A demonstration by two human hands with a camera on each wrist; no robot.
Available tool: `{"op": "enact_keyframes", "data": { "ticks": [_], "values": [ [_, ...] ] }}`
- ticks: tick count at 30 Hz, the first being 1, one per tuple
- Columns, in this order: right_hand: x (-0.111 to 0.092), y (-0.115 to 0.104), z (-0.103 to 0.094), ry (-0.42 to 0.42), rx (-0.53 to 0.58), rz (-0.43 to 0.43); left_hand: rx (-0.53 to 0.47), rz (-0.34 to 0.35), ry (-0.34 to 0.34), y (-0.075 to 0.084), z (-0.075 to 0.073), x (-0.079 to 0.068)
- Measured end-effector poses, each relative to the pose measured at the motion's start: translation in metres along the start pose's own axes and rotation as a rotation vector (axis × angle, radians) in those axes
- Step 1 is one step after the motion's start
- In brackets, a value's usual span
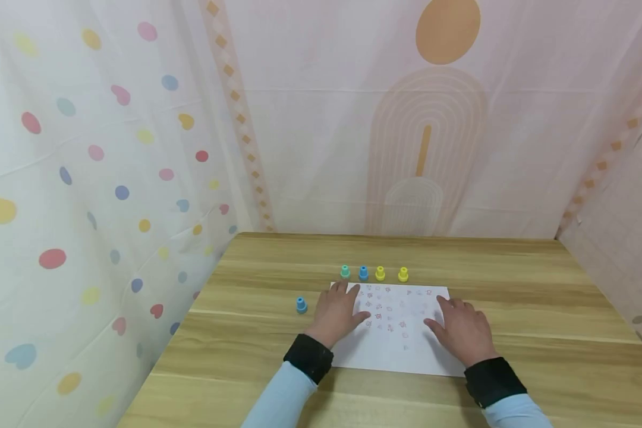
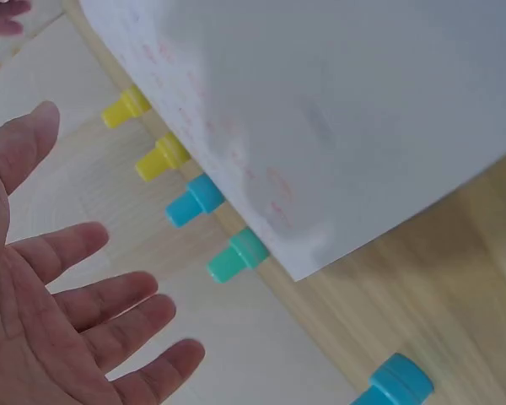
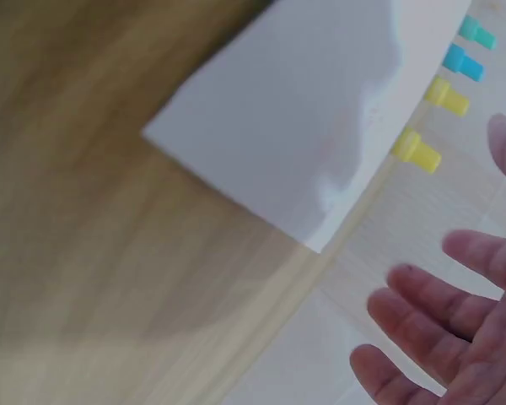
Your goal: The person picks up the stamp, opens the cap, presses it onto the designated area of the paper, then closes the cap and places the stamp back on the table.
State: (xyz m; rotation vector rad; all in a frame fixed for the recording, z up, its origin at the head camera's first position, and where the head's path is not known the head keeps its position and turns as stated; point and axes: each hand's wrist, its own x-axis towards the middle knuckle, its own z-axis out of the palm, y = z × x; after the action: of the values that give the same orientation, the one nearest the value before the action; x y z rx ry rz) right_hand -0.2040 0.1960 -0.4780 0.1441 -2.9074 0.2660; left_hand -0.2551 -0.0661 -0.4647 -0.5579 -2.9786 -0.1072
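Note:
A white sheet of paper (image 1: 385,351) printed with small reddish and faint stamped marks lies on the table. Over its left edge is my left hand (image 1: 336,315), fingers spread, nothing held. My right hand (image 1: 464,333) is at the sheet's right edge, also spread and without anything in it. Along the far edge stand several small stamps: a green stamp (image 1: 345,271), a blue stamp (image 1: 364,273), a yellow stamp (image 1: 380,273) and another yellow stamp (image 1: 403,274). A second blue stamp (image 1: 301,305) stands left of my left hand. Both wrist views show open palms above the sheet.
The wooden table (image 1: 219,356) runs out to both sides of the paper. A pale curtain (image 1: 310,148) with a printed arch hangs behind its far edge, and a dotted curtain (image 1: 85,238) hangs along the left.

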Motion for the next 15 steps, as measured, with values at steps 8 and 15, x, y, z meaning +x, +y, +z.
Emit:
{"op": "enact_keyframes", "data": {
  "ticks": [8, 15],
  "values": [
    [0.001, -0.004, -0.01, -0.115, 0.045, -0.004, -0.061, 0.021, 0.037, -0.007, -0.008, -0.001],
    [0.0, -0.007, -0.012, -0.188, 0.064, 0.019, -0.132, -0.024, 0.009, -0.016, -0.011, -0.003]
  ]
}}
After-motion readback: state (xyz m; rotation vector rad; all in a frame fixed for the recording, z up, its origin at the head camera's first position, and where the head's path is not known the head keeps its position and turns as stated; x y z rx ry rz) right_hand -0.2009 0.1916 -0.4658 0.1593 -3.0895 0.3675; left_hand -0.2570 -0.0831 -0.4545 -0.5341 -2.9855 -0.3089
